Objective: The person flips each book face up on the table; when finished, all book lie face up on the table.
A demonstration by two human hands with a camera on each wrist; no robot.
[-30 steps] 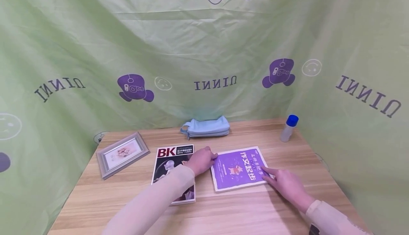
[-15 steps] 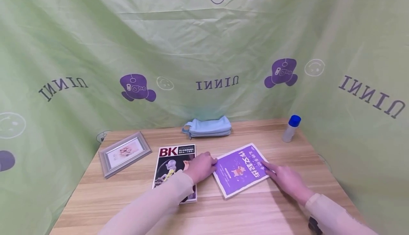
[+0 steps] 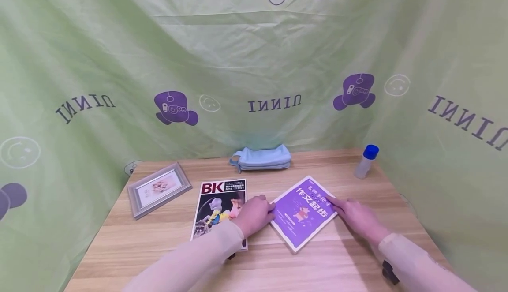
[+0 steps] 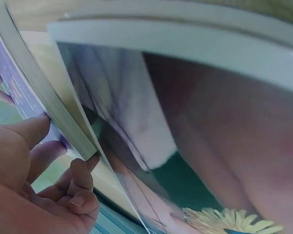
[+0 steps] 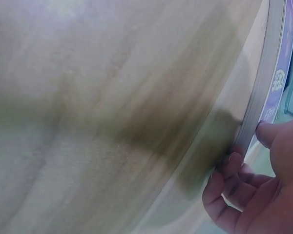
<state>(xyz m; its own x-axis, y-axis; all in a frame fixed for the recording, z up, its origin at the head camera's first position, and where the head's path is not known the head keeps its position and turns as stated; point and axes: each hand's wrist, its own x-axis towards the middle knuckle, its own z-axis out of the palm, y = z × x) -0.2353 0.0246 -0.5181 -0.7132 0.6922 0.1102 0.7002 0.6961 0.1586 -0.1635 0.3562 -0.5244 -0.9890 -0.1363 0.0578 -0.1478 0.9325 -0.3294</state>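
A purple-covered book [image 3: 289, 215] with Chinese characters and a small cartoon figure lies at a slant in the head view. My left hand [image 3: 255, 215] pinches its left corner. In the left wrist view, the thumb is on the purple cover and a fingertip is under the book's page block [image 4: 63, 114]. On the opposite side, my right hand [image 3: 359, 217] grips the right corner, thumb on top and fingers below the page edge [image 5: 264, 68]. Left of the book lies a magazine [image 3: 206, 201] marked BK, partly hidden by my left hand and sleeve.
A grey picture frame [image 3: 180, 181] lies on the wooden table [image 3: 139, 248] at far left. Along the back sits a light blue pencil case [image 3: 265, 159]. A clear bottle with a blue cap [image 3: 371, 152] stands at back right. Green printed curtain [image 3: 238, 62] surrounds the table.
The purple book has turned counterclockwise between my hands, its lower corner swinging right and its top corner left. Both hands stay at its edges. The head view has shifted slightly left.
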